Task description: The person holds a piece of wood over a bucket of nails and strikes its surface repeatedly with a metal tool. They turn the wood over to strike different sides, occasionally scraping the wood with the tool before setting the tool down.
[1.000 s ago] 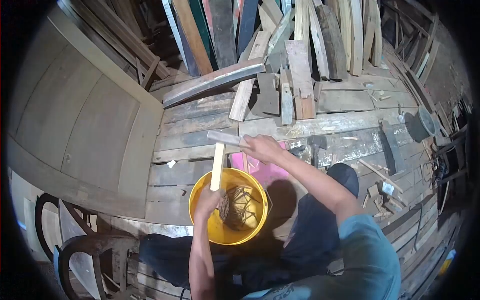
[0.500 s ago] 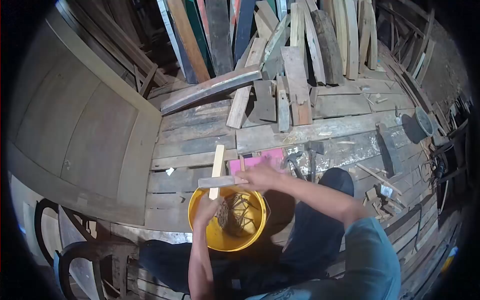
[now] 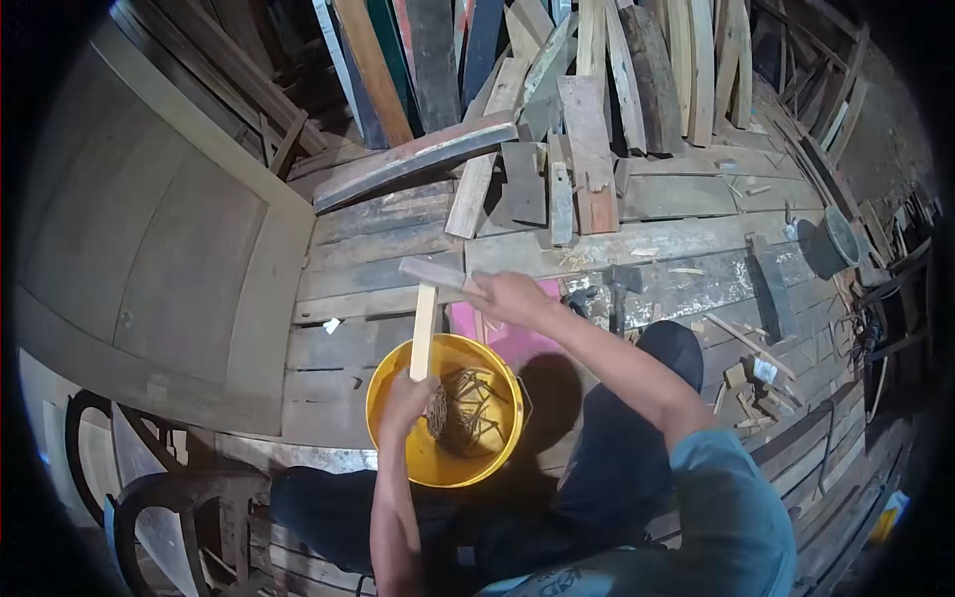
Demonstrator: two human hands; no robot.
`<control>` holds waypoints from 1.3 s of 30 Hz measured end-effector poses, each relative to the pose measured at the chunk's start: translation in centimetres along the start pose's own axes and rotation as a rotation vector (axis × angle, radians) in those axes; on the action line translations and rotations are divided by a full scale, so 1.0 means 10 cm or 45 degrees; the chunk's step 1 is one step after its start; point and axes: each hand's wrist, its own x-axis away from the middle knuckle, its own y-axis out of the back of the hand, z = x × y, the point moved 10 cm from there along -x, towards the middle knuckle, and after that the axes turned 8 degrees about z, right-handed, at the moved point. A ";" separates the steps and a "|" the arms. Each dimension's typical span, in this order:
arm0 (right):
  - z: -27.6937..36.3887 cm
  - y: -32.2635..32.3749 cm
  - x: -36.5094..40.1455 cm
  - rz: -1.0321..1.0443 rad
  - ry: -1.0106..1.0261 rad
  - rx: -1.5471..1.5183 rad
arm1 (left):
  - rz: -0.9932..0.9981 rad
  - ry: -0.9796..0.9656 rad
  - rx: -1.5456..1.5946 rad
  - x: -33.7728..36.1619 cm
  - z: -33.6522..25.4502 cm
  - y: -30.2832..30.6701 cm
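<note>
My left hand is closed around the lower end of a pale wooden strip, which stands up over the near-left part of a yellow bucket. Within the bucket lies a brown tangle of thin, stick-like pieces. My right hand grips one end of a flat greyish block. That block slants across the upper end of the strip and overlaps it in this view. Under my right hand, a pink sheet lies on the floor beyond the bucket.
A hammer-like tool lies right of the pink sheet. Boards lean and lie at the back, and a panelled door stands at left. Wood offcuts and a grey bucket are at right. A chair is at lower left.
My right hand has moved the greyish block away from me along the strip, from near my left hand to the strip's far end. The block now slants instead of lying level.
</note>
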 end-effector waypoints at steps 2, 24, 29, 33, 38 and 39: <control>0.24 -0.11 0.14 0.039 0.053 0.080 | -0.006 -0.024 0.002 -0.01 -0.01 0.02; 0.33 -0.21 0.10 0.002 0.257 0.160 | -0.013 -0.086 -0.122 0.01 -0.29 0.02; -0.02 -0.06 -0.10 -0.114 0.069 -0.078 | -0.023 -0.002 -0.073 0.04 -0.12 0.05; 0.33 -0.39 0.11 0.071 0.203 0.230 | -0.035 -0.324 -0.204 -0.05 -0.19 0.02; 0.27 -0.23 0.15 -0.030 0.104 0.028 | 0.011 0.030 -0.106 -0.03 0.01 0.04; 0.28 -0.12 0.12 -0.093 0.102 -0.026 | -0.014 -0.001 -0.139 -0.04 0.05 0.06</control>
